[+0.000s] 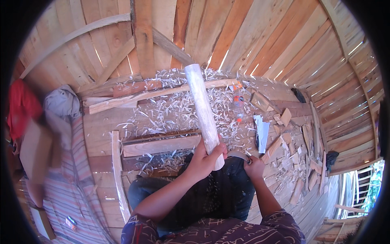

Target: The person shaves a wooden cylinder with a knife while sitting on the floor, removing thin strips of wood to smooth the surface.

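A pale, peeled round piece of wood (205,112) tilts up and away from me over my lap. My left hand (209,157) is closed around its lower end, thumb across the front. At the right knee, my right hand (254,167) is closed on the dark handle of a curved-bladed knife (239,154). The blade points left toward the wood's lower end, apart from it. Curled wood shavings (174,107) cover the floor in front of me, and some flecks lie on my dark trousers.
A long wooden strip (162,94) and a board (162,145) lie ahead. To the right are a clear plastic bottle (238,106), a light blue-white sheet piece (262,132) and wood offcuts (286,117). A striped mat (77,183) and red cloth (23,107) are at left.
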